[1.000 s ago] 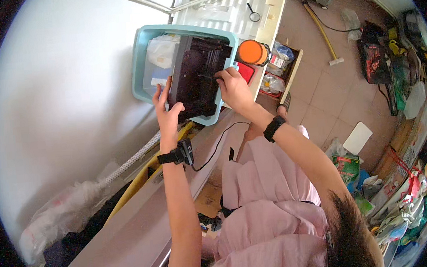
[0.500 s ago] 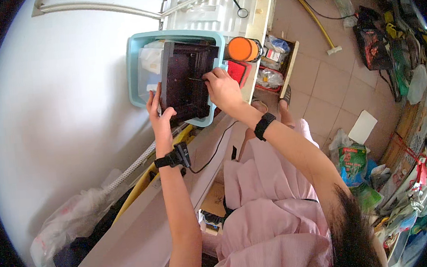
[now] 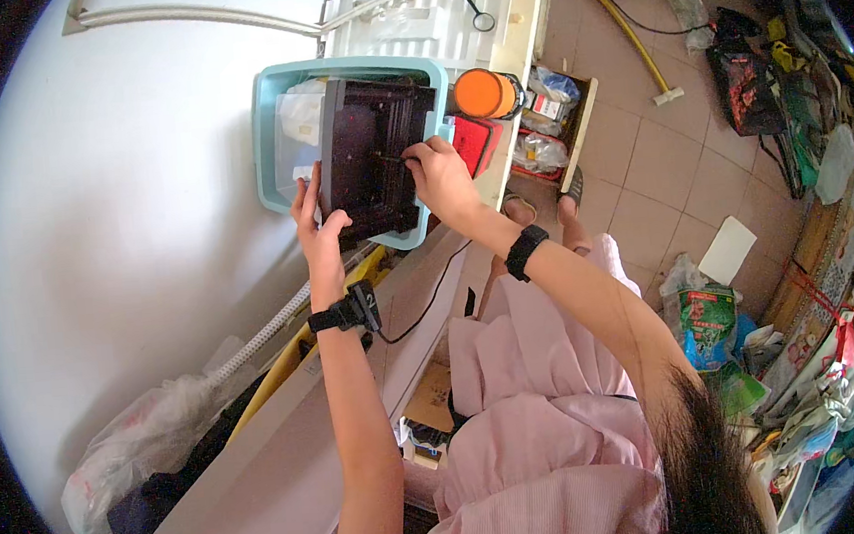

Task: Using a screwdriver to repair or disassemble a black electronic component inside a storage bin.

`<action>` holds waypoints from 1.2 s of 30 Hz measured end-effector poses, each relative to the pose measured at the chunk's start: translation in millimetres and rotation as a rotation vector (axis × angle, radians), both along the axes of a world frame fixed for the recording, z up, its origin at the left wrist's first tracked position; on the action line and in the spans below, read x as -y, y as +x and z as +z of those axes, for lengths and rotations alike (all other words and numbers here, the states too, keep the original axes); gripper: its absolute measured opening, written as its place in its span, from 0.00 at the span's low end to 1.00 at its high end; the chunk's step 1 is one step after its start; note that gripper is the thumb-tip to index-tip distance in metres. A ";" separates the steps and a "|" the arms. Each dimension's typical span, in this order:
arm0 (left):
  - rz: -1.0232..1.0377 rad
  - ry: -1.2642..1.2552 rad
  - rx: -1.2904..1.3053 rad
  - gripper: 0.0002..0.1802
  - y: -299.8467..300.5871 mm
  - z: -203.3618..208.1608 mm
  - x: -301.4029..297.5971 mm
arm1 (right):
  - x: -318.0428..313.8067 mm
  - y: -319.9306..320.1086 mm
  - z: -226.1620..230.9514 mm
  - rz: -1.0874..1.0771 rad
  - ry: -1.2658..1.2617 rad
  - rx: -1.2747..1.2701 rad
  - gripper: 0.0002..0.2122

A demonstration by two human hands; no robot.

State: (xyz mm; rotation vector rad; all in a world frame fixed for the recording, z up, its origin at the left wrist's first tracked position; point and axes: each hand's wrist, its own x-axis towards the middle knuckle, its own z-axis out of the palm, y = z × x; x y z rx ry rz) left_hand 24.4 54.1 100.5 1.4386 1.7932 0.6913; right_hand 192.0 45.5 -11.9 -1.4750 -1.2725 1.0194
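A dark, open-fronted plastic casing [image 3: 358,152] rests tilted on a light blue bin [image 3: 265,149]. My left hand [image 3: 321,237] grips its left side, thumb at the lower front edge and fingers along the side wall. My right hand [image 3: 443,177] is closed in a pinch at the casing's right part. A thin rod [image 3: 388,157] sticks out from its fingertips toward the inside of the casing; what kind of tool it is, I cannot make out. Inside the bin, left of the casing, a clear plastic container [image 3: 294,127] shows in part.
An orange-lidded jar [image 3: 480,94] and a red box [image 3: 478,145] stand right of the bin. Beyond them are an open drawer [image 3: 554,116] with packets and a magnifying glass [image 3: 481,18] on a white lid. A yellow-handled mallet [image 3: 636,45] lies on the tiled floor.
Both hands stay almost where they were, with the thin rod still in the right fingers. The view has shifted very slightly.
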 end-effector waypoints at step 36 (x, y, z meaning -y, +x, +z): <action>0.014 -0.011 -0.003 0.43 2.5 2.2 0.3 | 4.2 -6.3 0.1 -0.118 0.045 -0.046 0.05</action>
